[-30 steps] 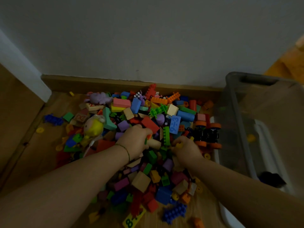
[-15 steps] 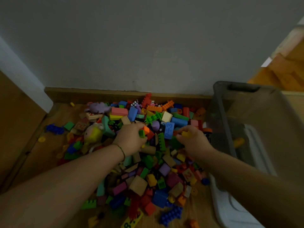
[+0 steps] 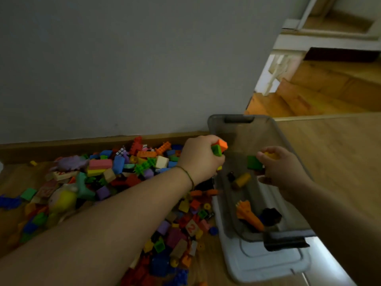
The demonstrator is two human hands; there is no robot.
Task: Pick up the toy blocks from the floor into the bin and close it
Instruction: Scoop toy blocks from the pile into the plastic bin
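Mostly outstanding: block pile [image 3: 132, 174] heaped on floor [image 3: 334, 153] by wall [image 3: 144, 69]; bin [image 3: 239, 129] open, few pieces inside, lid [image 3: 268, 263] beneath; left hand [image 3: 200, 159] fisted round orange and green blocks [image 3: 219, 148] at rim; right hand [image 3: 282, 172] curled on yellow block [image 3: 270, 155] above bin.

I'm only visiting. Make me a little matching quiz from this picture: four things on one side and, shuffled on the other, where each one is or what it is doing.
Things:
1. left hand
2. right hand
3. lid
4. orange pronged toy

States:
A. lies inside the bin
B. holds a yellow block above the bin
C. lies on the floor, partly under the bin
D. grips an orange block and a green block

Pairs: 1-D, 2-B, 3-C, 4-A
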